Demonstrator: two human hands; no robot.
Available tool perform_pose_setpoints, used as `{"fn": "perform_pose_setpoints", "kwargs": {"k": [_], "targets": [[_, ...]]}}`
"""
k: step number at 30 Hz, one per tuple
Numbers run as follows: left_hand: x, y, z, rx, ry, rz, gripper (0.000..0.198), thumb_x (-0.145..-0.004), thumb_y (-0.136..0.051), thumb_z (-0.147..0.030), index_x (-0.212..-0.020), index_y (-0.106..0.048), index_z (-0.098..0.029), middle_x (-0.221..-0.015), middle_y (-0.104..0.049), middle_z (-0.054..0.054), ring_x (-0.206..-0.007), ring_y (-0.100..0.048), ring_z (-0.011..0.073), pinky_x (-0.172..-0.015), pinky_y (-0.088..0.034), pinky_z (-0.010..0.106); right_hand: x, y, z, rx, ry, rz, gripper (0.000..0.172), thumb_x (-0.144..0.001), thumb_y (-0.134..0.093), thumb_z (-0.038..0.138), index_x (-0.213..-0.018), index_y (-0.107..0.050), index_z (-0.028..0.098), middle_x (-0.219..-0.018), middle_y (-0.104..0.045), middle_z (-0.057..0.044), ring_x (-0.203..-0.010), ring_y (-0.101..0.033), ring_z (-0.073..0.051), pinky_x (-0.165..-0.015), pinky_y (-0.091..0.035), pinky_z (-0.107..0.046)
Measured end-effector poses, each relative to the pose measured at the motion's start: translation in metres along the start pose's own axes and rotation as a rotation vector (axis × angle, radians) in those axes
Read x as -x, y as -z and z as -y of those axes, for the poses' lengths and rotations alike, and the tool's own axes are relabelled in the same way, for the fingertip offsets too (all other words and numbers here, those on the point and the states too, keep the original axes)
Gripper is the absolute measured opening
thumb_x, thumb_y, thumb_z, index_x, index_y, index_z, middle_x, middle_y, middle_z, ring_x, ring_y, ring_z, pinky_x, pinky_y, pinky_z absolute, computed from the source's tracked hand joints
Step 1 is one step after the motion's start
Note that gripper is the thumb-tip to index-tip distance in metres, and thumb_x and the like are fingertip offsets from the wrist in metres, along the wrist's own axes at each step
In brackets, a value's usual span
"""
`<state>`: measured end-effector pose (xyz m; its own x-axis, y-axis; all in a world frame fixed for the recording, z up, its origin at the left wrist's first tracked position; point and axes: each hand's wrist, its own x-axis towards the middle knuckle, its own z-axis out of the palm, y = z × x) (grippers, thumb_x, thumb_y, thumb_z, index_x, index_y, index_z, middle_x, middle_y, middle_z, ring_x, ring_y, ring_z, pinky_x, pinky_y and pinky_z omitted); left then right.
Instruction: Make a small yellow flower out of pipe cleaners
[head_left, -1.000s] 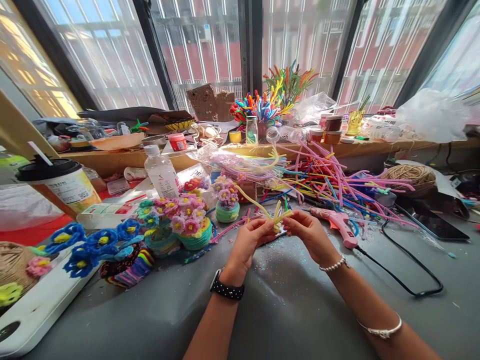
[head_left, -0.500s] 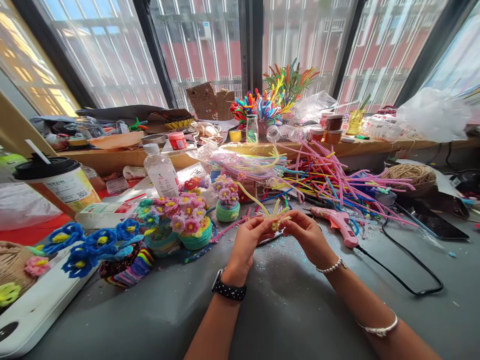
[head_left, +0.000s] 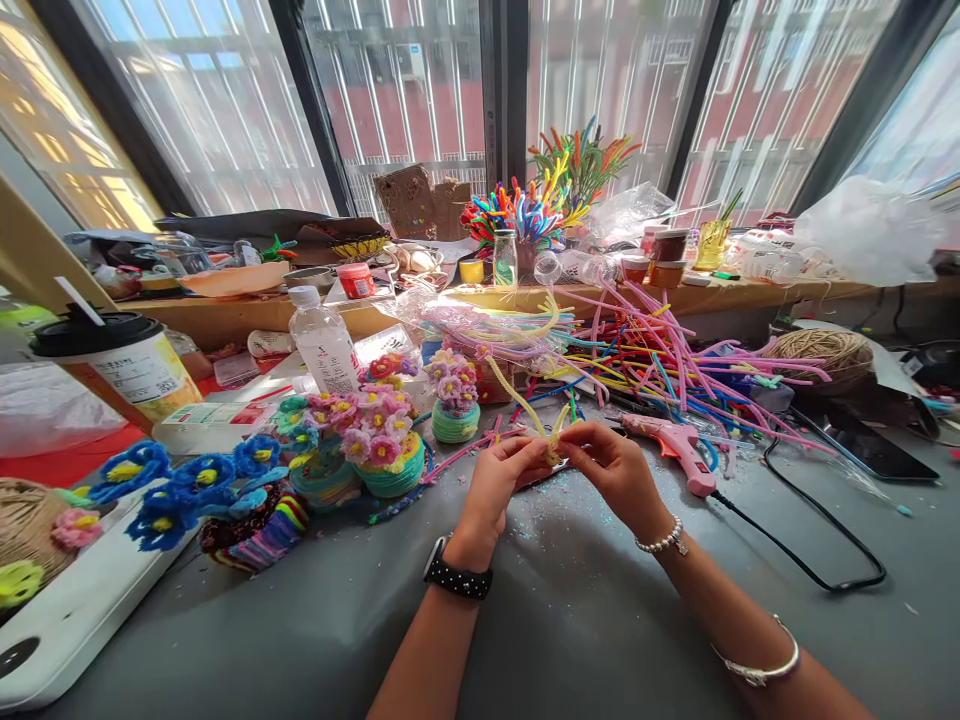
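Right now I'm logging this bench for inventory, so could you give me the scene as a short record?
Left hand: pinching yellow strips
Right hand: fingers closed on the same strips
Left wrist: black watch
Right of hands: pink glue gun, corded
Left of hands: blue flowers, pink flowers
Far left: lidded cup
Far right: twine ball

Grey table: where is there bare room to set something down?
Mostly bare: near left, between the striped pot and left forearm; between both forearms, nearer than the scattered glitter; and right of the right forearm, nearer than the black cable. Crowded: the far side, with pipe cleaners, and farther left, with blue flowers.
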<state>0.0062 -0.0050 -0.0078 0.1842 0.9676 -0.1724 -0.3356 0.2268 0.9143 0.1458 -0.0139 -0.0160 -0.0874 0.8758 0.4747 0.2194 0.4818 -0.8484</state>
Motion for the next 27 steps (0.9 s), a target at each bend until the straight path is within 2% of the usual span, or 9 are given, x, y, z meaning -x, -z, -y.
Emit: {"fn": "perform_pose_setpoints", "kwargs": {"k": [6, 11, 22, 27], "targets": [[-0.0001, -0.0002, -0.0005, 0.015, -0.010, -0.029, 0.017, -0.058, -0.066, -0.024, -0.069, -0.064, -0.012, -0.068, -0.065, 0.003, -0.061, -0.058, 0.0101, -0.063, -0.048, 0.021, 0.0016, -0.0014, 0.0026, 0.319, 0.207, -0.044, 0.011, -0.077, -0.048, 0.017, -0.083, -0.056, 0.019, -0.076, -0.058, -0.002, -0.066, -0.054, -0.013, -0.060, -0.045, -0.024], [0.0003, 0.0005, 0.0003, 0.036, 0.001, 0.002, 0.017, -0.059, -0.065, -0.024, -0.070, -0.064, -0.012, -0.069, -0.065, 0.003, -0.062, -0.059, 0.0105, -0.063, -0.047, 0.021, 0.0034, -0.0003, 0.0012, 0.456, 0.302, 0.008, 0.016, -0.078, -0.044, 0.014, -0.086, -0.056, 0.020, -0.076, -0.057, -0.003, -0.069, -0.054, -0.014, -0.063, -0.043, -0.025], [0.0001, 0.0017, 0.0017, 0.006, -0.001, 0.028, 0.019, -0.060, -0.065, -0.027, -0.070, -0.064, -0.011, -0.069, -0.065, 0.004, -0.063, -0.059, 0.0104, -0.064, -0.047, 0.021, 0.0044, 0.0023, 0.0000, 0.703, 0.481, 0.099, 0.019, -0.082, -0.040, 0.015, -0.089, -0.057, 0.017, -0.082, -0.059, -0.008, -0.075, -0.055, -0.016, -0.065, -0.045, -0.027], [0.0000, 0.0022, 0.0010, 0.023, -0.026, 0.016, 0.019, -0.058, -0.067, -0.025, -0.070, -0.063, -0.011, -0.068, -0.064, 0.003, -0.062, -0.058, 0.0098, -0.064, -0.047, 0.021, 0.0050, 0.0031, 0.0023, 0.657, 0.467, 0.056, 0.019, -0.082, -0.041, 0.016, -0.095, -0.055, 0.020, -0.086, -0.060, -0.005, -0.078, -0.055, -0.015, -0.069, -0.044, -0.025]]}}
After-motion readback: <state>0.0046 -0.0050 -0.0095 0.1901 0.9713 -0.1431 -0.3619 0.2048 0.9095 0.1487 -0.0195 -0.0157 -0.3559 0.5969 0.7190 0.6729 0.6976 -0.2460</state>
